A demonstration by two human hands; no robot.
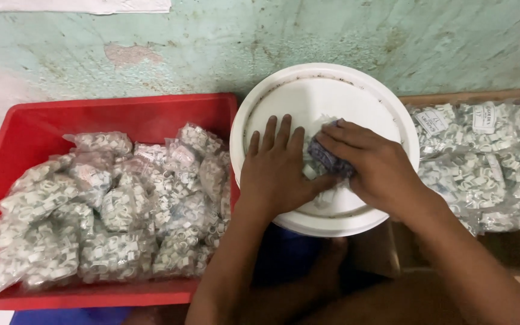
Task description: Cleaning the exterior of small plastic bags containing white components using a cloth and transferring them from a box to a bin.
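Two hands work over a round white lid (pixel 284 96). Spread flat, the left hand (pixel 275 174) has its fingers (pixel 270 133) open, pressing on the lid. Just right of them, the right hand (pixel 375 165) has its fingers (pixel 332 141) closed on a small dark packet (pixel 326 161) lying among loose white clips (pixel 327 194). Far left of the fingers sits a red bin (pixel 121 117) heaped with clear bags of clips (pixel 109 222); to their right lie more bagged clips (pixel 482 162).
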